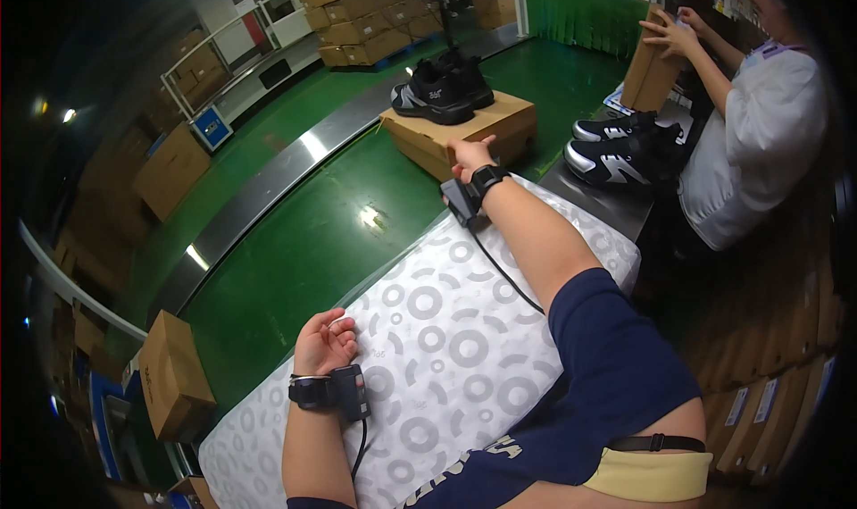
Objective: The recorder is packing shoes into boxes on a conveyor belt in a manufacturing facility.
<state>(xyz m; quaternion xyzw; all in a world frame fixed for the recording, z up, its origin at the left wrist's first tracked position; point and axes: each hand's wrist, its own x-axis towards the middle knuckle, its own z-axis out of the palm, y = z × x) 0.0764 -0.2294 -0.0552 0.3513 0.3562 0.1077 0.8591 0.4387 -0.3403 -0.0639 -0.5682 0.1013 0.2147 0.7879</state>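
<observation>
My right hand reaches forward to a brown cardboard shoebox, its fingers apart and against the box's near side. On the lid stands a pair of black and grey sneakers, side by side. My left hand is above the near edge of the green conveyor belt, palm turned up, fingers loosely curled and apart, with nothing in it. Under both forearms lies a white sheet with grey ring patterns. Each wrist wears a black strap with a small cabled device.
At right a co-worker in a white top holds an upright cardboard box. Another pair of black and silver sneakers sits on a metal surface nearby. A closed carton stands at far left. Stacked cartons are beyond the metal rail.
</observation>
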